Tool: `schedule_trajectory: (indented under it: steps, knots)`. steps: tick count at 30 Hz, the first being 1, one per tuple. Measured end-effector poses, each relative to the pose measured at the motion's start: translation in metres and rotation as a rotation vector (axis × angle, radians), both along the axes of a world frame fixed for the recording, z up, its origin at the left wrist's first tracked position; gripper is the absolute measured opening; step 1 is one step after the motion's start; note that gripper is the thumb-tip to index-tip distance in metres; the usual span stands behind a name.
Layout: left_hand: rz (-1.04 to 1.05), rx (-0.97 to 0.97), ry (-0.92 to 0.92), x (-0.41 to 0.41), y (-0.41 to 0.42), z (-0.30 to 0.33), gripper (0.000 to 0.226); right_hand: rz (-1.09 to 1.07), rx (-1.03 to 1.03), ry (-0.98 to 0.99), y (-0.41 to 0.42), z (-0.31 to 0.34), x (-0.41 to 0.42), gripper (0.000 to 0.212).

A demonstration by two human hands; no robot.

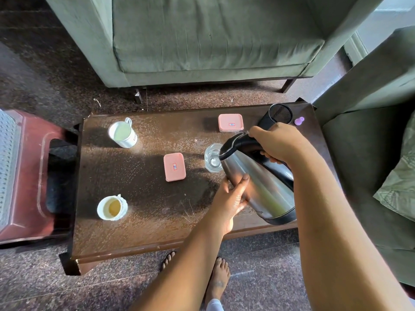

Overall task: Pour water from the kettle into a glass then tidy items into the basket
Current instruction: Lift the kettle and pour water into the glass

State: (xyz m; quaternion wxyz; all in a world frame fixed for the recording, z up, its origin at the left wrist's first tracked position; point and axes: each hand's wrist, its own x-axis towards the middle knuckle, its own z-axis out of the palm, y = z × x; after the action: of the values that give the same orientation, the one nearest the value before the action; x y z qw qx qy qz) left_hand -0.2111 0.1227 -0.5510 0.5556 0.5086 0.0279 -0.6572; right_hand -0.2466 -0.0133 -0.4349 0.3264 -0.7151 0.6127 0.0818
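I have the kettle [258, 178] tipped over towards the glass [212, 158], its spout end right above the rim. My right hand [278, 142] is wrapped round the black handle, fingers curled tight under it. My left hand [231, 198] lies against the steel side of the kettle, fingers fairly straight and pressing to steady it, not gripping round anything. The glass stands on the table [143, 225] just beyond the kettle, and there looks to be some water in its bottom, though I cannot make out a stream leaving the spout.

So I judge I am in the middle of the pour: the first half of the job is under way but not finished, since the glass seems far from full and the kettle is not set down.

None of the tidying is done, as far as I can see. Two pink boxes are out on the table, one [174, 166] near the glass and the other [230, 123] further back. A steel mug [123, 134] with pale liquid stands at the far left, and a white cup [112, 207] with a brownish drink stands nearer me. A small purple thing [299, 120] lies at the far right corner beside a black mesh holder [279, 115]. I cannot tell for sure which thing is the basket.
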Motion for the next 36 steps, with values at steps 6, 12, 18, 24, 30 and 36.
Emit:
schedule_trajectory:
  steps: [6,12,18,24,30,36]
  knots:
    - [-0.033,0.008,-0.007,0.001,0.001,-0.001,0.032,0.001,-0.004,0.000,0.001,0.000,0.001,0.050]
    - [-0.037,-0.006,-0.013,0.001,0.001,-0.002,0.025,0.001,-0.017,-0.013,0.001,0.000,-0.001,0.051]
    - [-0.041,-0.007,-0.005,-0.002,0.000,-0.005,0.034,-0.008,-0.025,-0.029,0.001,-0.003,-0.006,0.051]
    - [0.001,0.014,0.009,-0.006,0.001,-0.004,0.042,-0.006,-0.030,-0.052,0.006,-0.003,-0.010,0.050]
    - [0.046,0.026,0.040,-0.009,0.004,-0.005,0.044,-0.043,-0.031,-0.086,0.009,-0.008,-0.019,0.051]
    - [0.048,0.032,-0.008,-0.010,0.007,-0.006,0.043,-0.024,-0.063,-0.125,0.014,-0.010,-0.018,0.052]
